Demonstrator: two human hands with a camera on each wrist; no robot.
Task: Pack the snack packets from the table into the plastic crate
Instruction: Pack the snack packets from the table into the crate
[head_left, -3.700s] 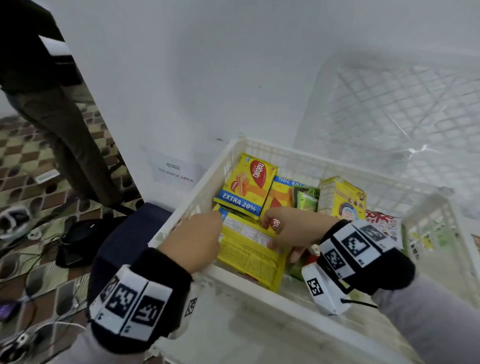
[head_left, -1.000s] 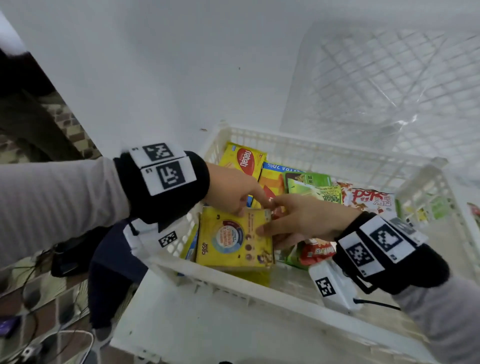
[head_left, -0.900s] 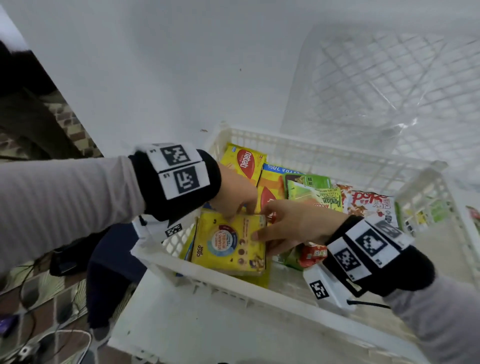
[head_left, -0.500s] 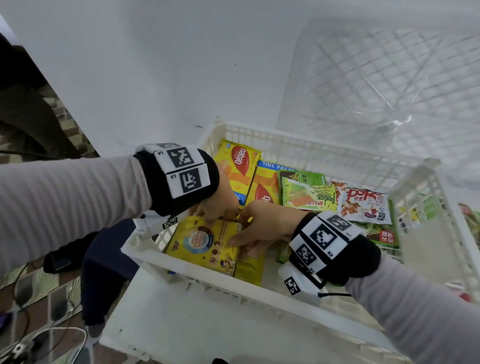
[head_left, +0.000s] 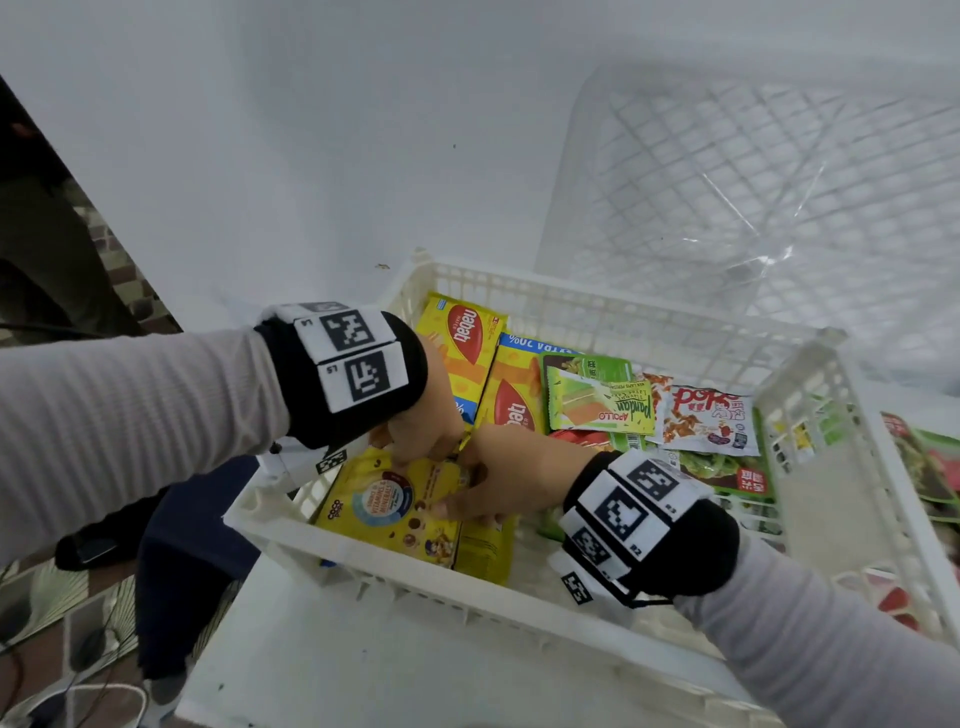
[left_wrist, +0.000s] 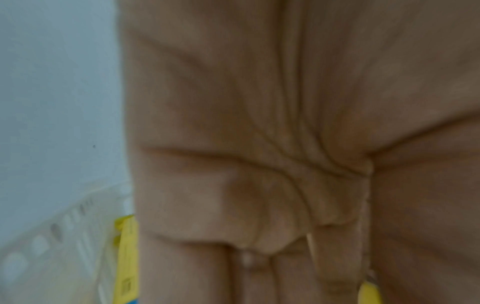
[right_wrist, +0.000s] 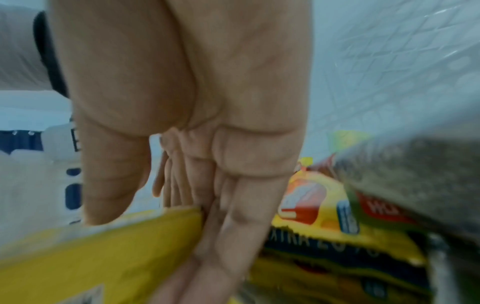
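With the left hand (head_left: 422, 423) pinching the far edge of the yellow cereal box (head_left: 390, 512) and the right hand (head_left: 511, 475) gripping its right side, lower it flat into the white crate's (head_left: 530, 608) near-left corner, then let go.

It looked like a storage or stockroom corner: a plain white wall (head_left: 311, 130) filled the upper frame, a white plastic crate (head_left: 597, 317) of packaged snacks sat centre, an empty clear crate (head_left: 779, 182) upper right, cables (head_left: 67, 696) on patterned floor (head_left: 47, 597) lower left.
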